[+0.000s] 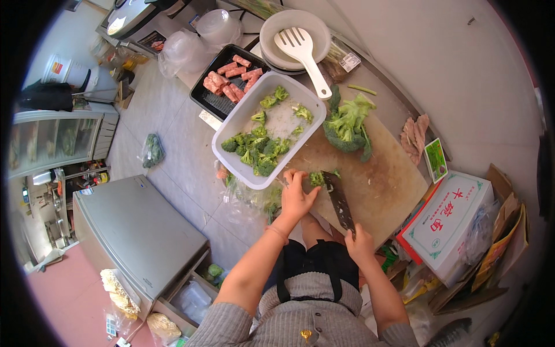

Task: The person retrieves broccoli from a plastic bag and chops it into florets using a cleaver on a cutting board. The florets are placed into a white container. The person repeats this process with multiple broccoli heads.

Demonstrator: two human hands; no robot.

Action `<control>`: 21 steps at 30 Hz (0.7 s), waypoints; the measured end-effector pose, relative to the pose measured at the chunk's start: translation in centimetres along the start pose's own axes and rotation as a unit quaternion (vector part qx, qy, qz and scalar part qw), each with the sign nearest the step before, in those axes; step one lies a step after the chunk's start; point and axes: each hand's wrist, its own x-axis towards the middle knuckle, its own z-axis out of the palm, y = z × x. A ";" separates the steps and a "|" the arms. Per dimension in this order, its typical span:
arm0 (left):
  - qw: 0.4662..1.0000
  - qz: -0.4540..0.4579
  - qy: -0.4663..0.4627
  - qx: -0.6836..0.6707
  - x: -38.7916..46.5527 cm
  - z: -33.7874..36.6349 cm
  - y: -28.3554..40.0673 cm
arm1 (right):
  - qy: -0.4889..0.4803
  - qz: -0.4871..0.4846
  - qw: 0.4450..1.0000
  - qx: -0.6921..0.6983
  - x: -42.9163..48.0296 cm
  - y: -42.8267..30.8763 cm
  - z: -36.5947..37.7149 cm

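My right hand [360, 243] grips the handle of a kitchen knife [339, 201], its dark broad blade flecked with bits. The blade tip lies at a small broccoli piece [317, 178] near the front left edge of the cutting board [381, 182]. Beside that piece is my left hand [298, 193], thumb and fingers apart; whether its fingertips touch the broccoli is unclear. Farther back on the board rests a large broccoli head [347, 126] with its stalk up. Cut florets [260, 149] lie in a white plastic tub [220, 162], which overlaps the board's left side.
Behind the tub are a black tray [200, 93] of rolled meat slices and a stack of bowls [269, 26] bearing a white slotted turner [310, 65]. A printed carton [446, 221] stands right of the board. Bagged vegetables [256, 199] are below the tub.
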 end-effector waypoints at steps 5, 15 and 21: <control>0.964 0.194 -0.077 0.165 2.0 -0.8 3.4 | 0.091 0.072 0.989 0.096 -2.0 1.1 -3.3; 0.953 0.246 -0.085 0.155 3.5 -0.1 2.8 | 0.095 0.142 0.954 0.247 -2.0 1.0 -3.1; 0.947 0.185 0.181 0.192 8.5 -8.8 5.9 | 0.092 0.142 0.964 0.205 -1.7 0.5 -4.5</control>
